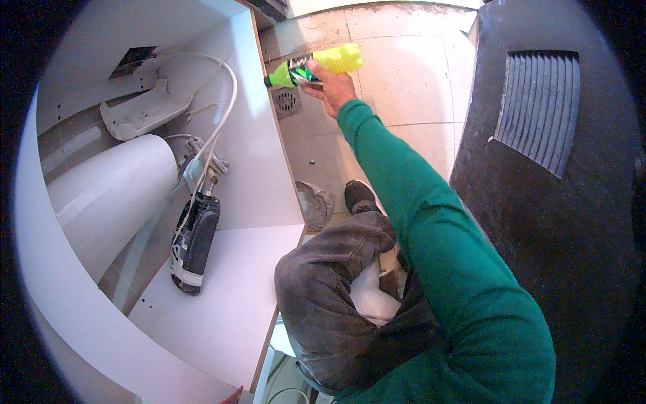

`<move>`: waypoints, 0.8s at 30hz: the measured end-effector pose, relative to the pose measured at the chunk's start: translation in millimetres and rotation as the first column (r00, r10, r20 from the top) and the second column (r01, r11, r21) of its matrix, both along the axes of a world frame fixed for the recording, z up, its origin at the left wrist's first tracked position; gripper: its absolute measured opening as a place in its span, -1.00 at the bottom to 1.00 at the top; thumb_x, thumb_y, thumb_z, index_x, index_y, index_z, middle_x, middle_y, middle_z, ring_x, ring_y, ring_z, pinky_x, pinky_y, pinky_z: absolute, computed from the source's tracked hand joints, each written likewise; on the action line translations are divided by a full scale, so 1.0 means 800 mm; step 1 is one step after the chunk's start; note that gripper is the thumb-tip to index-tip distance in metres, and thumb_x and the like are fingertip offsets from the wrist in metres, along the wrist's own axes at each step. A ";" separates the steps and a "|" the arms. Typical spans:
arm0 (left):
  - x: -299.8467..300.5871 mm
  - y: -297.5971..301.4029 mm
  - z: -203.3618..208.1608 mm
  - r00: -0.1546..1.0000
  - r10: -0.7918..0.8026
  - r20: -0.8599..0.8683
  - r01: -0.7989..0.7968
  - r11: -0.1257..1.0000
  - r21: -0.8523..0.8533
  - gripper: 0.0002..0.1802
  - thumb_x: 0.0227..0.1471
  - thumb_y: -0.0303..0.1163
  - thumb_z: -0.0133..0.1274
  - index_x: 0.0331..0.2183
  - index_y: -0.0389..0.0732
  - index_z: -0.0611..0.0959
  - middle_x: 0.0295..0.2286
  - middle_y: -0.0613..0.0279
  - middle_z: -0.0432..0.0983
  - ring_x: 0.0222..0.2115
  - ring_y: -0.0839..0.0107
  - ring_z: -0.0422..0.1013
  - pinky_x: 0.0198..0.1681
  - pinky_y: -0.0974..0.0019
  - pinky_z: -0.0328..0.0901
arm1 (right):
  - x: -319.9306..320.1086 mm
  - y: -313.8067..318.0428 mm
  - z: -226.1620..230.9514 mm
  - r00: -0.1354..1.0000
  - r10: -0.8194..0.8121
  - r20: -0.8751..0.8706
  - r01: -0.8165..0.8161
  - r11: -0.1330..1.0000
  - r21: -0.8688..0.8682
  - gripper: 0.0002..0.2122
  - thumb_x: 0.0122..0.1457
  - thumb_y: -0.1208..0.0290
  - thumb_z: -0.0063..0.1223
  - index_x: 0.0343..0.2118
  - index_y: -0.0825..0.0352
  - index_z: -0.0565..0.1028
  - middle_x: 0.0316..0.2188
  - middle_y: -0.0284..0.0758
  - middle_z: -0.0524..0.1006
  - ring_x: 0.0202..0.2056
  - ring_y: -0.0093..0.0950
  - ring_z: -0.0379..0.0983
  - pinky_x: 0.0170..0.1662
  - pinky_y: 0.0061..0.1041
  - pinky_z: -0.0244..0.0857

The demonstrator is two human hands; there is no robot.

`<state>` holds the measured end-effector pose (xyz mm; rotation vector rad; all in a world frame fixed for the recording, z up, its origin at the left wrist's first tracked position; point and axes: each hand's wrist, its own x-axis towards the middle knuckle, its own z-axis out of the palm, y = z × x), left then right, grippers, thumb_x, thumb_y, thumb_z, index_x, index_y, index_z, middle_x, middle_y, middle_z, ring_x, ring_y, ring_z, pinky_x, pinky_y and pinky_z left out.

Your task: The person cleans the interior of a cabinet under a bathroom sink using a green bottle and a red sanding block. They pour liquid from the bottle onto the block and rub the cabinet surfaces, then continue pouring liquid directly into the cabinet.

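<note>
At arm's length ahead of me, my right hand [330,87] is closed around a yellow-green plastic bottle [346,58]. The bottle lies almost level, with its dark-capped end toward the white cabinet panel [243,114] on the left. Its label is partly covered by my fingers. A green sleeve covers my right arm, which stretches up from the lower right. My left hand does not show. Just beyond the panel edge, below the bottle, a square floor drain [286,101] is set in the tiles.
Inside the open white cabinet are a large white cylinder [118,195], a white plastic cover [147,111], a black canister-like device [195,242] and pale hoses [232,87]. A black panel with a ribbed vent [538,108] rises at right. A crumpled clear plastic bag [315,203] lies near my shoe.
</note>
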<state>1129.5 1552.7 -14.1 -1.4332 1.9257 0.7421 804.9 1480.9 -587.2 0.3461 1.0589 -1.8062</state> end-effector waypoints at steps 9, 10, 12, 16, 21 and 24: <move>-0.036 -0.009 -0.021 0.979 -0.189 -0.077 0.183 0.980 -0.079 -0.69 0.29 -0.28 -0.07 -0.20 -0.36 0.59 -0.33 0.09 0.49 -0.38 0.24 0.41 -0.37 0.18 0.29 | -0.023 -0.029 -0.020 0.992 -0.108 -0.069 0.110 0.994 0.018 -0.60 0.14 0.27 0.29 -0.01 0.30 0.44 -0.12 -0.32 0.56 -0.21 -0.35 0.59 -0.13 -0.35 0.53; -0.034 -0.006 -0.020 0.980 -0.169 -0.100 0.160 0.983 -0.092 -0.69 0.29 -0.29 -0.07 -0.20 -0.36 0.58 -0.34 0.08 0.48 -0.37 0.23 0.41 -0.36 0.18 0.29 | -0.028 -0.031 -0.024 0.991 -0.109 -0.080 0.111 0.994 0.013 -0.59 0.14 0.27 0.29 -0.01 0.30 0.44 -0.12 -0.32 0.56 -0.20 -0.34 0.59 -0.13 -0.35 0.53; -0.016 -0.002 -0.007 0.993 -0.108 -0.056 0.106 0.993 -0.044 -0.71 0.29 -0.31 -0.07 -0.20 -0.36 0.58 -0.34 0.05 0.48 -0.36 0.20 0.41 -0.35 0.19 0.30 | -0.028 -0.039 -0.018 0.990 -0.115 -0.079 0.114 0.993 -0.017 -0.58 0.14 0.27 0.30 0.00 0.30 0.44 -0.11 -0.31 0.55 -0.20 -0.34 0.59 -0.12 -0.34 0.53; -0.042 -0.009 -0.022 0.948 -0.301 -0.103 0.290 0.951 -0.106 -0.72 0.28 -0.36 -0.10 -0.19 -0.38 0.58 -0.34 0.05 0.45 -0.37 0.18 0.40 -0.34 0.21 0.29 | -0.022 -0.038 -0.017 0.990 -0.136 -0.030 0.135 0.990 -0.042 -0.58 0.14 0.29 0.30 0.02 0.29 0.43 -0.11 -0.29 0.55 -0.18 -0.33 0.59 -0.10 -0.32 0.52; -0.056 -0.009 -0.024 0.983 -0.129 -0.127 0.120 0.990 -0.073 -0.75 0.24 -0.43 -0.08 -0.20 -0.38 0.61 -0.36 0.03 0.47 -0.37 0.12 0.43 -0.34 0.16 0.31 | 0.005 -0.003 -0.015 0.997 -0.058 0.047 0.060 0.997 -0.047 -0.59 0.16 0.31 0.27 0.02 0.27 0.42 -0.11 -0.27 0.55 -0.20 -0.33 0.58 -0.10 -0.32 0.53; -0.055 -0.011 -0.025 0.939 -0.342 0.031 0.343 0.935 -0.095 -0.78 0.21 -0.43 -0.03 -0.24 -0.35 0.64 -0.37 -0.01 0.51 -0.36 0.05 0.46 -0.34 0.10 0.33 | 0.024 0.020 -0.015 0.998 -0.026 0.057 0.028 0.999 -0.025 -0.62 0.18 0.31 0.24 0.01 0.27 0.41 -0.13 -0.29 0.55 -0.21 -0.34 0.58 -0.11 -0.33 0.54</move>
